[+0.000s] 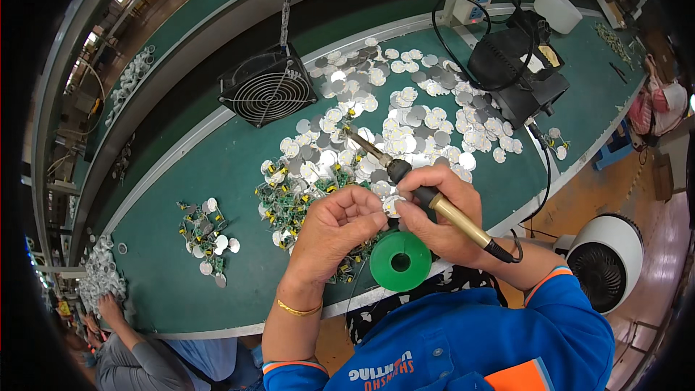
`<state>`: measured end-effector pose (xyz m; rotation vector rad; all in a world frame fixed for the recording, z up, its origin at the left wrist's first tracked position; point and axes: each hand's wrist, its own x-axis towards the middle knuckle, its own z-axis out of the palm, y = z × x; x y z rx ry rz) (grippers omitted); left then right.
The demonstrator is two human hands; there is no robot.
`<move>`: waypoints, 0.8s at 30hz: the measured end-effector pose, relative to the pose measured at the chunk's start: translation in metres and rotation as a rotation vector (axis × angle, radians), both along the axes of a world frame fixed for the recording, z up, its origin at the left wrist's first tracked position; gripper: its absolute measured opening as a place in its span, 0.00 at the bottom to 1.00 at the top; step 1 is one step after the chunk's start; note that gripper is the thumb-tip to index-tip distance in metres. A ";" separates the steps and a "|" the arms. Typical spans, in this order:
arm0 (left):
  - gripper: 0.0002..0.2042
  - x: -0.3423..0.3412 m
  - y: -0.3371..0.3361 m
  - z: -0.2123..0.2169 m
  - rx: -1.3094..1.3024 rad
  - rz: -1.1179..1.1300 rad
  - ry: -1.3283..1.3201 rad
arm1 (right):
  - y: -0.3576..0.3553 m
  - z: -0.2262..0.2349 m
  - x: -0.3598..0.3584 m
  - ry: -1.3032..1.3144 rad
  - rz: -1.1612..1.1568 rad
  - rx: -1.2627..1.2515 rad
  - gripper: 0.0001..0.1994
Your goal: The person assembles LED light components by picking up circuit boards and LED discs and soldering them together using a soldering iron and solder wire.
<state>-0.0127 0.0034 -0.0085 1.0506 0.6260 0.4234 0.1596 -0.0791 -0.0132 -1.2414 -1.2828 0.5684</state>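
My right hand (449, 206) is wrapped round a soldering iron (463, 223), which has a tan handle and a black grip. Its metal tip points away to the upper left, over the pile of discs. My left hand (340, 228) is closed in a pinch beside it; what its fingertips hold is too small to make out. A small white round board (392, 206) shows between both hands, apparently at the right fingertips. Just below them lies a green spool (400, 281). Under and beyond my left hand is a heap of small green circuit boards (289, 199) with yellow parts.
White and grey discs (405, 127) cover the middle of the green table (152, 246). A black fan (269, 90) stands at the back, a black soldering station (517, 80) with cables at the right. A smaller board cluster (203, 235) lies left. Another person's hand (110, 310) touches white parts far left.
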 end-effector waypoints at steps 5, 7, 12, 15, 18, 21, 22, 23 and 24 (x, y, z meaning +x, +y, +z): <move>0.09 0.004 -0.001 0.003 -0.090 0.107 -0.069 | 0.004 -0.016 0.000 0.018 -0.069 0.060 0.14; 0.09 0.003 0.001 0.002 -0.093 0.112 -0.061 | 0.006 -0.018 0.002 0.075 -0.081 0.074 0.15; 0.08 0.001 0.002 -0.006 -0.009 0.131 -0.032 | 0.008 -0.010 0.005 -0.019 -0.031 0.056 0.17; 0.08 0.003 0.002 -0.003 -0.038 0.143 -0.028 | 0.011 -0.005 0.012 -0.039 0.023 0.019 0.16; 0.07 0.002 0.003 -0.005 -0.070 0.105 -0.052 | 0.017 -0.004 0.017 -0.112 0.078 0.083 0.14; 0.07 0.001 0.003 -0.007 -0.080 0.108 -0.062 | 0.017 -0.001 0.014 -0.155 0.064 0.118 0.13; 0.06 0.002 0.003 -0.007 -0.024 0.102 -0.043 | 0.017 -0.002 0.014 -0.157 0.060 0.118 0.13; 0.06 0.004 0.003 -0.007 0.033 0.096 -0.023 | 0.017 -0.004 0.013 -0.157 0.038 0.133 0.13; 0.06 0.006 0.001 -0.005 0.033 0.093 -0.025 | 0.016 -0.005 0.013 -0.156 0.016 0.149 0.12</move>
